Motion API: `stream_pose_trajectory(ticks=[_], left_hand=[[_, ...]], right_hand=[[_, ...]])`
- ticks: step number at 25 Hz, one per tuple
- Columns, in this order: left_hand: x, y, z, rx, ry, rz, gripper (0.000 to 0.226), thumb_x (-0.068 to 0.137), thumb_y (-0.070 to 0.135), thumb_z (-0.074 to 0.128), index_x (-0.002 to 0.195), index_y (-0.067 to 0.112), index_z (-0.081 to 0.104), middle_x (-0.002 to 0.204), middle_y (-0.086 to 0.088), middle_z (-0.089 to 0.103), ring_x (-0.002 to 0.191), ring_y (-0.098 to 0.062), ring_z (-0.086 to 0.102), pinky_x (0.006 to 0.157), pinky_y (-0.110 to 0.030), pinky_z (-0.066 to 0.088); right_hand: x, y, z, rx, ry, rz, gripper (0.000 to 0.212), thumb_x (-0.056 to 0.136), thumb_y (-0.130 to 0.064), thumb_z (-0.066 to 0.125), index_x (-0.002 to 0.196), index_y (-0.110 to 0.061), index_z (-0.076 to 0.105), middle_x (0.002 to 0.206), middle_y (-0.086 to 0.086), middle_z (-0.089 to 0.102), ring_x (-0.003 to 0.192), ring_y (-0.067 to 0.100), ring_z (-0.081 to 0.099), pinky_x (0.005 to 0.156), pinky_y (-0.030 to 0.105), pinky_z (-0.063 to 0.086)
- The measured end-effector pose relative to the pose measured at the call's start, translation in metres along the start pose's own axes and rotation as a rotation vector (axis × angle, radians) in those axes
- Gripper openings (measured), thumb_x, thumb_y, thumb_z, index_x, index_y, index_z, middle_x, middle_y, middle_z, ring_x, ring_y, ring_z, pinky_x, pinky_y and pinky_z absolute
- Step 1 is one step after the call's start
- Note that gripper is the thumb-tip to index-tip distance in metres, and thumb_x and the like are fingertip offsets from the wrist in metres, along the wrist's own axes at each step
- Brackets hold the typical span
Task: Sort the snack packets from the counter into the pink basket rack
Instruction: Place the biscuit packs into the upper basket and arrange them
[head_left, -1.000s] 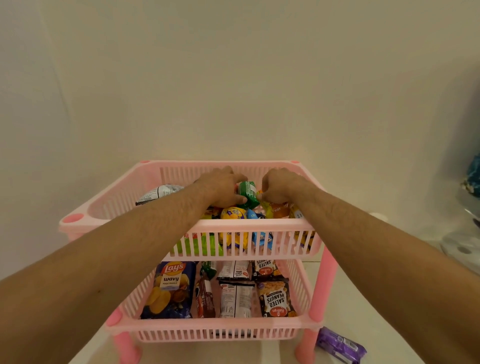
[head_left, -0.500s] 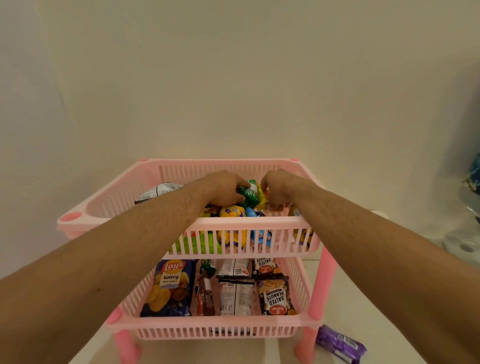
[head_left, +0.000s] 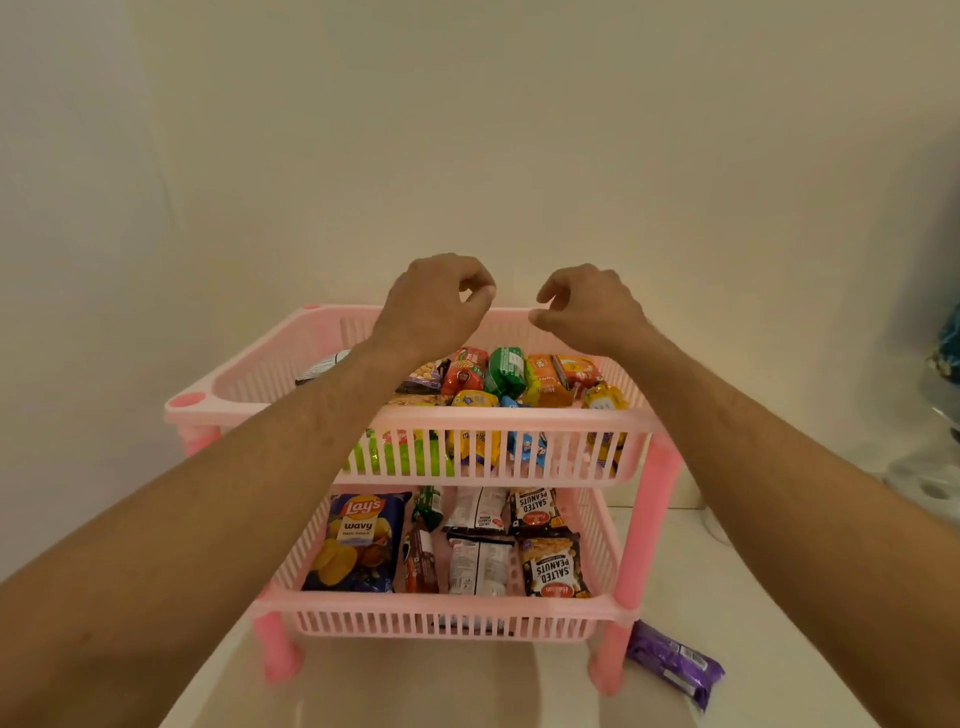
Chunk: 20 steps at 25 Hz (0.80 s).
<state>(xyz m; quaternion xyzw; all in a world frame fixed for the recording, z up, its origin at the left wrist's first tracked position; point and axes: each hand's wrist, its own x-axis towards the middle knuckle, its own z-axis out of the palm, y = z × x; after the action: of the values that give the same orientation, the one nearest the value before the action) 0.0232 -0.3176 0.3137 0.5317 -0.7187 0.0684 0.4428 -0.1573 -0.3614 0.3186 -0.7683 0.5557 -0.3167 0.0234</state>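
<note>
Looks like somebody's home, probably a kitchen corner: pale counter (head_left: 727, 571) against plain cream walls (head_left: 467, 130), with a cheap pink rack (head_left: 519, 415) stuffed with shop-bought snack packets (head_left: 363, 540).

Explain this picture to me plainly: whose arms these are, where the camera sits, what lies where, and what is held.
There is no machine here. A person wears a camera on the head, looking forward and down, so the two bare arms are their own. The left hand and right hand hover above the pink basket rack, fingers loosely curled, holding nothing. The top basket holds small packets, among them a green packet. The lower basket holds a Lay's bag and salted peanuts packets. One purple packet lies on the counter beside the rack's leg.
</note>
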Motion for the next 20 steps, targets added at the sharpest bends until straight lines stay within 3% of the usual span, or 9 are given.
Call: stream_pose_trajectory(ticks=[3,8,12,14,17,20], left_hand=[[-0.044,0.005,-0.019,0.016,0.108,0.059,0.015,0.090,0.028,0.058,0.096,0.019,0.070,0.102,0.003,0.067,0.097,-0.012,0.058,0.093,-0.038,0.047],[-0.127,0.015,-0.035,0.084,0.273,0.038,0.021,0.090,0.028,0.061,0.105,0.017,0.069,0.121,-0.005,0.059,0.116,-0.022,0.051,0.098,-0.044,0.041],[-0.189,0.017,-0.036,0.125,0.257,-0.022,0.025,0.088,0.027,0.063,0.110,0.016,0.068,0.125,-0.006,0.056,0.119,-0.023,0.049,0.102,-0.042,0.038],[-0.221,0.017,-0.029,0.115,0.197,-0.100,0.028,0.087,0.028,0.061,0.113,0.017,0.066,0.128,-0.006,0.054,0.121,-0.020,0.046,0.104,-0.038,0.037],[-0.274,0.015,-0.016,0.127,0.087,-0.201,0.030,0.086,0.026,0.063,0.114,0.018,0.065,0.130,-0.002,0.052,0.116,-0.008,0.043,0.104,-0.019,0.034],[-0.330,0.010,-0.007,0.247,-0.034,-0.254,0.037,0.082,0.020,0.072,0.116,0.008,0.066,0.128,-0.010,0.057,0.117,-0.027,0.053,0.098,-0.045,0.046]], right_hand=[[-0.042,-0.004,-0.005,0.092,-0.026,-0.077,0.034,0.085,-0.044,0.068,0.112,-0.023,0.068,0.110,-0.003,0.068,0.097,0.013,0.063,0.087,0.039,0.054],[-0.127,-0.008,0.004,0.179,0.237,-0.246,0.046,0.091,-0.040,0.062,0.131,-0.019,0.058,0.142,0.002,0.053,0.134,0.020,0.044,0.110,0.035,0.030],[-0.187,0.002,0.024,0.147,0.326,-0.361,0.054,0.091,-0.034,0.063,0.139,-0.013,0.051,0.150,0.007,0.044,0.141,0.022,0.035,0.116,0.040,0.028],[-0.214,0.012,0.043,0.147,0.281,-0.362,0.057,0.091,-0.032,0.063,0.142,-0.013,0.047,0.153,0.007,0.040,0.145,0.020,0.029,0.118,0.040,0.025],[-0.254,0.026,0.078,0.155,0.119,-0.275,0.062,0.092,-0.038,0.061,0.146,-0.016,0.041,0.156,0.004,0.036,0.146,0.011,0.021,0.120,0.038,0.020],[-0.294,0.040,0.111,0.138,-0.027,-0.239,0.064,0.092,-0.040,0.061,0.147,-0.014,0.041,0.156,0.004,0.037,0.147,0.018,0.026,0.119,0.039,0.022]])
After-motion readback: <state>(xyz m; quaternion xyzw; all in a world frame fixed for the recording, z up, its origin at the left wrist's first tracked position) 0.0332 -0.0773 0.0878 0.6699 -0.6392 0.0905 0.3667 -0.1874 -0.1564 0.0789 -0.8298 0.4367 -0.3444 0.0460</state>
